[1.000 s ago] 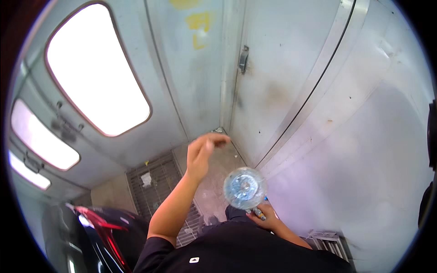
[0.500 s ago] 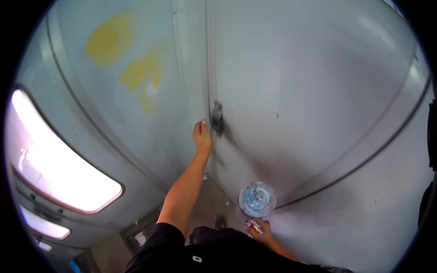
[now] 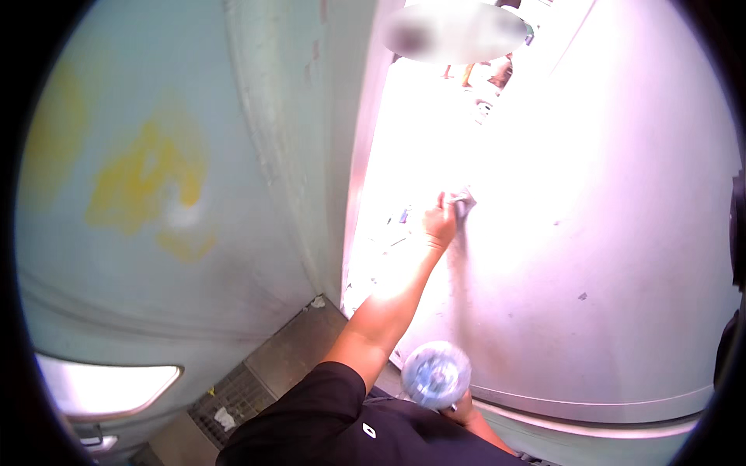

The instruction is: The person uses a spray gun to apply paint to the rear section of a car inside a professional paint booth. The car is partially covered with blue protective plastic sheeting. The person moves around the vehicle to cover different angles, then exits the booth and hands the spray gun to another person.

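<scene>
My left hand reaches forward and is closed around the handle of a pale door panel. The door stands ajar, with bright light in the gap to its left. Low in front of my body, my right hand grips a spray gun. Its round clear cup, bluish inside, hides most of the gun and part of the fingers.
On the left stands a grey wall with yellow patches and a lit window. A floor grate with a crumpled white scrap lies below. Beyond the opening, glare washes out several objects.
The door has swung open away from me, and bright light now comes through. My left hand has moved forward and right, onto the handle. The spray gun stays low in my right hand.
</scene>
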Action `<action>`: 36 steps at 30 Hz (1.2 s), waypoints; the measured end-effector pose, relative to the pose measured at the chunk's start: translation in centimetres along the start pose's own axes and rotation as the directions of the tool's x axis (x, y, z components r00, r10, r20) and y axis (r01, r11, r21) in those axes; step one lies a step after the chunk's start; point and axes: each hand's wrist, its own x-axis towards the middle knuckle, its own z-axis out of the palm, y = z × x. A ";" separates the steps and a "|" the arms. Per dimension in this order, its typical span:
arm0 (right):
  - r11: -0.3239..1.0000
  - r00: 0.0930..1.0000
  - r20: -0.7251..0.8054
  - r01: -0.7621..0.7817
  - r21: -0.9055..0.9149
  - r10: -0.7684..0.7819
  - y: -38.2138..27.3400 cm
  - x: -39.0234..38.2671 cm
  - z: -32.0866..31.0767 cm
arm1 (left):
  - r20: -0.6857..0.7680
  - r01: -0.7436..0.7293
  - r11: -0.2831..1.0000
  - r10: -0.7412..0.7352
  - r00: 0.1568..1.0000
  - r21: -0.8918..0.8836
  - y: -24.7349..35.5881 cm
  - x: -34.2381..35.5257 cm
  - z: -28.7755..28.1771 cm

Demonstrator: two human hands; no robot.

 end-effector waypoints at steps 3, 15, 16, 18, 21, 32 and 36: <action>0.999 0.991 -0.125 -0.041 0.036 0.045 0.6 1.4 -0.4 | 0.150 0.060 0.958 -0.017 0.989 -0.281 4.9 1.2 5.5; 0.782 0.702 -0.344 -0.566 0.261 0.623 -5.4 -1.6 12.2 | 0.599 0.194 0.894 0.099 0.794 -0.404 9.4 -3.4 7.4; 0.748 0.666 -0.341 -0.593 0.296 0.663 -4.6 -1.7 12.9 | 0.620 0.204 0.889 0.107 0.777 -0.409 9.3 -4.8 8.8; 0.752 0.644 -0.390 -0.586 0.301 0.658 -8.0 -2.6 12.8 | 0.653 0.212 0.873 0.147 0.743 -0.438 14.4 -5.8 8.4; 0.688 0.582 -0.370 -0.640 0.341 0.724 -10.8 -3.1 12.6 | 0.659 0.211 0.846 0.200 0.725 -0.489 19.7 -7.2 7.9; 0.864 0.755 -0.422 -0.415 0.285 0.502 6.2 2.3 14.5 | 0.798 0.337 0.782 0.312 0.515 -0.524 28.8 -14.5 1.9; 0.878 0.877 -0.074 -0.478 -0.020 0.475 19.4 11.9 10.7 | 0.806 0.422 0.694 0.427 0.410 -0.583 28.8 -20.3 4.9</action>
